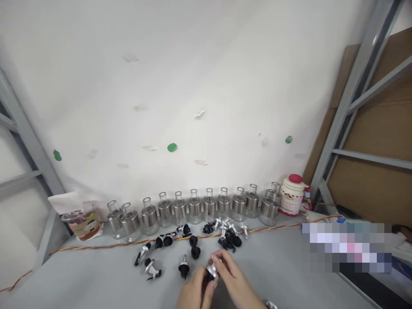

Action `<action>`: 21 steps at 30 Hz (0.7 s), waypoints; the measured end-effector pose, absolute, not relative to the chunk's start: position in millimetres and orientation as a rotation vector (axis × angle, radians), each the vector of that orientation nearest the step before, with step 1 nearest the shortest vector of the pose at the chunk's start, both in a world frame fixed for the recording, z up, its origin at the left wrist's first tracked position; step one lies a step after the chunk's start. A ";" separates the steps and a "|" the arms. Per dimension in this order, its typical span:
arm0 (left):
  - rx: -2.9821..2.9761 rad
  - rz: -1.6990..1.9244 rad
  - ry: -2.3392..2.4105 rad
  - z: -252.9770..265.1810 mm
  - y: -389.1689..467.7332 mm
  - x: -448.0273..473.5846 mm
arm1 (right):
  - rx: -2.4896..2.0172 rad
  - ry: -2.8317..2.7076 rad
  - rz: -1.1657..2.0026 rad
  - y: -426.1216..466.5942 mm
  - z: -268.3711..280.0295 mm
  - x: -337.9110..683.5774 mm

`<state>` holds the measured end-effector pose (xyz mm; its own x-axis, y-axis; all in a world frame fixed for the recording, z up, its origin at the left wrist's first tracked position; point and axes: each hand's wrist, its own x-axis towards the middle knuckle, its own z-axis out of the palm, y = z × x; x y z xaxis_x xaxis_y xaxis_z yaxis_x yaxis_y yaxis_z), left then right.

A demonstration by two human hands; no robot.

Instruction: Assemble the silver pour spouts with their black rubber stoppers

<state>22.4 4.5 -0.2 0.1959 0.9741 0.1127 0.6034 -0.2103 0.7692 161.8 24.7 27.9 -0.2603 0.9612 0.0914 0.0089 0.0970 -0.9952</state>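
Near the bottom edge, both hands are closed on one small bottle pourer (pixel 211 270) with a silver cap and a black lower part. My left hand (pixel 194 289) wraps around its black part. The fingers of my right hand (pixel 231 277) pinch its silver top. Just left of the hands, another pourer (pixel 183 267) stands on the grey table (pixel 96 274). Further left lie more pourers, one tipped over (pixel 152 269). Beyond the hands are two black stoppers (pixel 195 252) and a heap of silver and black pourer parts (pixel 230 238).
A row of several glass bottles with metal bands (pixel 193 208) lines the back wall. A twisted red-yellow cord (pixel 124 244) crosses in front. At left stands a tub (pixel 83 224), at right a decorated jar (pixel 291 197). A dark flat device (pixel 363 281) lies far right.
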 end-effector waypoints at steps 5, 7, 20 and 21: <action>1.932 0.859 1.559 7.8 4.1 18.5 | -1.063 -1.509 1.305 29.4 19.1 159.0; 1.882 0.890 1.605 8.4 3.9 17.9 | -1.032 -1.465 1.448 29.3 14.9 155.7; 1.724 0.965 1.485 32.9 2.0 9.4 | -0.732 -1.319 2.162 27.8 27.5 169.8; 1.754 0.926 1.472 34.1 1.7 8.7 | -0.736 -1.331 2.168 28.5 26.9 170.7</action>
